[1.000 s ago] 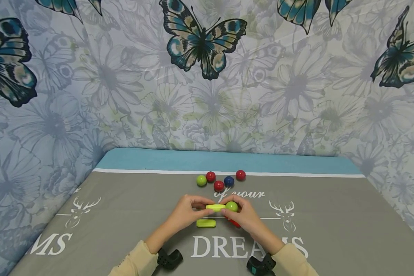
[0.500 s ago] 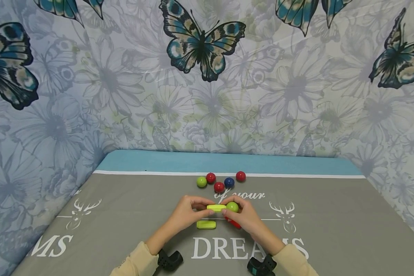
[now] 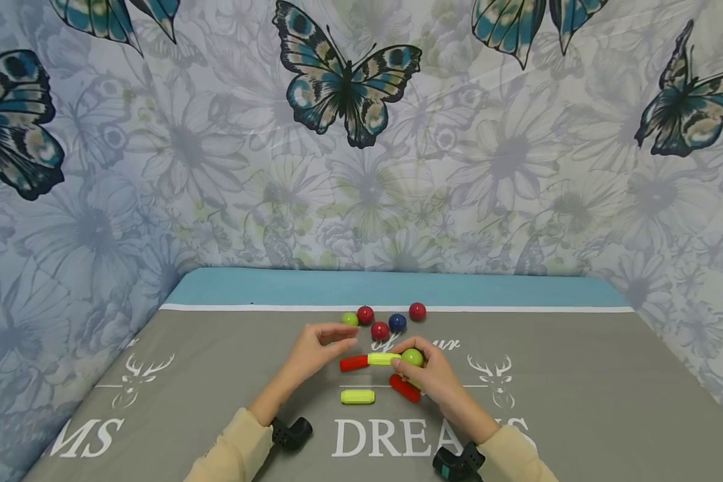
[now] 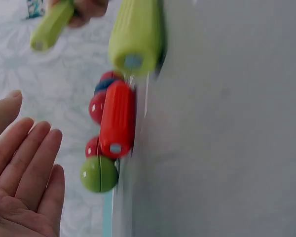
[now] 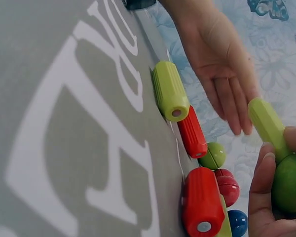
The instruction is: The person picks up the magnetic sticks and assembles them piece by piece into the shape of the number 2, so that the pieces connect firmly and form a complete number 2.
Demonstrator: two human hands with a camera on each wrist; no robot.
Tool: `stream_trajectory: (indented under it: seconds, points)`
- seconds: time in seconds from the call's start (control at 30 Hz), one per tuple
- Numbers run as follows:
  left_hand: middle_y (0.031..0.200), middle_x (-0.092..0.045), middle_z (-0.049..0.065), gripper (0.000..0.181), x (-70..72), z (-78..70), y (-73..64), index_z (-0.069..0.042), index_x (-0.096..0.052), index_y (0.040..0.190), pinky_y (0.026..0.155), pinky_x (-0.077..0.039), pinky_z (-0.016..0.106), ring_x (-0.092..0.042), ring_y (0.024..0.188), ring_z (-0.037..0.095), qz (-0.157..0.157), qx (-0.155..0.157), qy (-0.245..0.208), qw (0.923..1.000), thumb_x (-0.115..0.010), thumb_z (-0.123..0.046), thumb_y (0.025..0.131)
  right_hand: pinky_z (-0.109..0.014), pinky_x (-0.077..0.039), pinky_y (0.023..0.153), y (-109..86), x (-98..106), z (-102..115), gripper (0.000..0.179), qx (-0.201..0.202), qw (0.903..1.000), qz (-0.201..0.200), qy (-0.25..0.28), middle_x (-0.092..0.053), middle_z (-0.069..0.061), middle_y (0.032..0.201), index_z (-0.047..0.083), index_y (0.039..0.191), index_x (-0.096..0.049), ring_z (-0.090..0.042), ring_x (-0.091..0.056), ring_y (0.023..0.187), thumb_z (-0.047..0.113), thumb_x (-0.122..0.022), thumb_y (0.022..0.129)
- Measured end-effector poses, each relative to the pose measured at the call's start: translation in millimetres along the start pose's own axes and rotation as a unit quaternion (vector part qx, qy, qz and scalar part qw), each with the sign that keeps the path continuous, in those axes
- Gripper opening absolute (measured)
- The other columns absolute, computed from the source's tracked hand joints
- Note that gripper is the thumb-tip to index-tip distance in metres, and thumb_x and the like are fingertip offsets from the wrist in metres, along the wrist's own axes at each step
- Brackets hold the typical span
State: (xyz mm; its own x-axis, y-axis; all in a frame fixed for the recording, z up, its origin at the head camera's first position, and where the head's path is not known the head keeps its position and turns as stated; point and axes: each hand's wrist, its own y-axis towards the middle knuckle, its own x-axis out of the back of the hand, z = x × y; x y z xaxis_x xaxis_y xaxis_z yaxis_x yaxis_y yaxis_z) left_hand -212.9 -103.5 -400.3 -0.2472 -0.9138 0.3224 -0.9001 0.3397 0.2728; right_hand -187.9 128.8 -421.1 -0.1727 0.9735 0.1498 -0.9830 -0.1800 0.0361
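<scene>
My right hand [image 3: 426,369] pinches a green ball [image 3: 412,357] that has a yellow-green rod [image 3: 383,359] joined to it. In the right wrist view this rod [image 5: 267,121] points up and away from the ball, its far end free. My left hand [image 3: 320,351] stands apart to the left, fingers extended and holding nothing, as the left wrist view shows on the hand [image 4: 27,173]. A red rod [image 3: 353,363] lies on the cloth between the hands. Nearer me lie another yellow-green rod [image 3: 358,397] and a second red rod [image 3: 405,388], which has a further yellow-green piece [image 5: 224,217] beside it.
Behind the hands sit a green ball [image 3: 349,318], red balls [image 3: 380,331] and a blue ball [image 3: 397,323]. A grey cloth [image 3: 217,375] with white lettering covers the table, with a blue strip [image 3: 458,282] along its far edge. A butterfly-patterned curtain [image 3: 349,201] hangs behind.
My left hand has let go of the yellow-green rod and moved left and away, uncovering a red rod. My right hand keeps the ball and rod, shifted slightly right.
</scene>
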Motion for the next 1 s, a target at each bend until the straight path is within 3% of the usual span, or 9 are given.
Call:
stream_trajectory:
  seconds: [0.17, 0.33, 0.47, 0.73, 1.0]
  points:
    - [0.115, -0.06, 0.022, 0.035, 6.9, 36.5, 18.5, 0.01, -0.06, 0.116, 0.093, -0.041, 0.042, -0.055, 0.111, 0.033, -0.037, -0.009, -0.013, 0.9992, -0.069, -0.002, 0.084, -0.031, -0.05, 0.066, -0.8, 0, 0, 0.019, -0.007, 0.9998, -0.001, 0.021, -0.055, -0.011, 0.089, 0.002, 0.098, -0.062, -0.024, -0.056, 0.072, 0.008, -0.07, 0.083]
    - [0.131, -0.05, 0.02, 0.053, 7.1, 58.8, 35.4, 0.005, -0.053, 0.128, 0.098, -0.035, 0.043, -0.046, 0.121, 0.034, -0.034, 0.022, 0.041, 0.9984, -0.073, -0.009, 0.082, -0.031, -0.049, 0.067, -0.5, 0, -2, 0.02, -0.014, 0.9995, -0.004, 0.027, -0.055, -0.01, 0.09, 0.002, 0.1, -0.061, -0.024, -0.055, 0.073, 0.009, -0.07, 0.083]
    - [0.132, -0.048, 0.023, 0.059, 3.9, 66.1, 44.1, 0.005, -0.048, 0.132, 0.098, -0.035, 0.045, -0.045, 0.121, 0.036, -0.025, 0.027, 0.075, 0.9965, -0.074, -0.008, 0.081, -0.03, -0.049, 0.066, -0.4, 1, -2, 0.02, -0.014, 0.9994, -0.008, 0.03, -0.055, -0.009, 0.091, 0.002, 0.101, -0.062, -0.023, -0.055, 0.072, 0.008, -0.07, 0.083]
    - [0.109, -0.062, 0.021, 0.041, -4.0, 68.3, 49.4, 0.007, -0.062, 0.115, 0.081, -0.048, 0.044, -0.059, 0.096, 0.032, -0.057, -0.008, 0.145, 0.9877, -0.075, -0.002, 0.077, -0.03, -0.049, 0.066, -0.3, 1, -2, 0.021, -0.013, 0.9997, -0.004, 0.022, -0.055, -0.009, 0.093, 0.002, 0.101, -0.062, -0.022, -0.054, 0.073, 0.009, -0.07, 0.083]
    - [0.11, -0.062, 0.017, 0.04, -6.6, 72.6, 50.0, 0.002, -0.064, 0.113, 0.085, -0.046, 0.044, -0.058, 0.099, 0.031, -0.065, -0.008, 0.167, 0.9838, -0.076, 0.002, 0.075, -0.029, -0.048, 0.068, -0.4, 1, -3, 0.02, -0.009, 0.9997, -0.002, 0.022, -0.053, -0.01, 0.096, 0.002, 0.1, -0.062, -0.022, -0.054, 0.075, 0.008, -0.07, 0.083]
